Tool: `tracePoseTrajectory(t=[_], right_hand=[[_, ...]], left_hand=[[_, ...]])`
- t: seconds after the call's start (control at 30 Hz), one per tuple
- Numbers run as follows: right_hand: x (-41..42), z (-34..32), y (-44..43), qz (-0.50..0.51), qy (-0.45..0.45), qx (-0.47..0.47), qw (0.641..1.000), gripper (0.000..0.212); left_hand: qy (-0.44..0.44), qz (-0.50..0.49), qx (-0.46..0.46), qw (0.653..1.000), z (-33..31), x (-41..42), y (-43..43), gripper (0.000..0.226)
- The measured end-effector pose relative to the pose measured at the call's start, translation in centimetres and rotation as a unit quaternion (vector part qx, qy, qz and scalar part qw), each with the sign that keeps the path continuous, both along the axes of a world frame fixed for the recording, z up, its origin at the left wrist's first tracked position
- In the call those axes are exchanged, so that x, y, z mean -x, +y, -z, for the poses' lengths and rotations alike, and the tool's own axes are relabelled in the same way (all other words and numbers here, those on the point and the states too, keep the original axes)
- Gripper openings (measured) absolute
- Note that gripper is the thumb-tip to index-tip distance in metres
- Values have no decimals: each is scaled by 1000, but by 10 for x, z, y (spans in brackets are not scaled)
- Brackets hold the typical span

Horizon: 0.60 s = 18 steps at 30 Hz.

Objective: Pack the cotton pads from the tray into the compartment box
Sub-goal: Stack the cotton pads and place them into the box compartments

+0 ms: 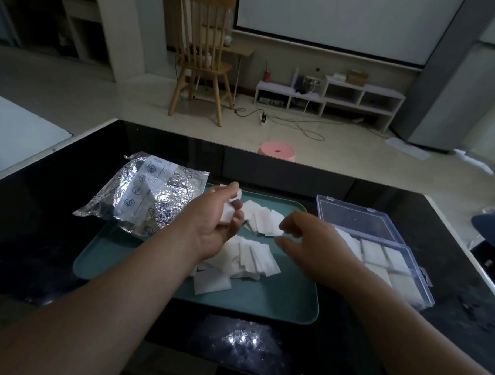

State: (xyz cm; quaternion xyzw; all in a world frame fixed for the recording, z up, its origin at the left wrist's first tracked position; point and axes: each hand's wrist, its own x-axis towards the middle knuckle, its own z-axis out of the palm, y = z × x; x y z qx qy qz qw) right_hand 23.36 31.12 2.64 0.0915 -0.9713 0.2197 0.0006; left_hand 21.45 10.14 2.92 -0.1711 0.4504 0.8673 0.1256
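left grip (214,222) pinches cotton pads (229,211); right grip (307,241) loose, seemingly empty, over tray (272,298) on black table (45,222); wooden chair (200,62) beyond.

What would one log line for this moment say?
left hand: holds cotton pads | right hand: empty, over tray | compartment box: open, partly filled

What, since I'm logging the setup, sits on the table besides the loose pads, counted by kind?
Teal tray: 1
Clear compartment box: 1
Foil bag: 1
Total: 3
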Motion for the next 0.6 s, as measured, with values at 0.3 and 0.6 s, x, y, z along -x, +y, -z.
tracePoseTrajectory(t=[0.3,0.6], right_hand=[[38,30,-5,58,-9,-52,997,31],[56,56,-21,15,-3,-140,990,56]], left_hand=[[-14,-18,23,999,8,0,9,13],[-36,4,57,998,14,4,19,10]])
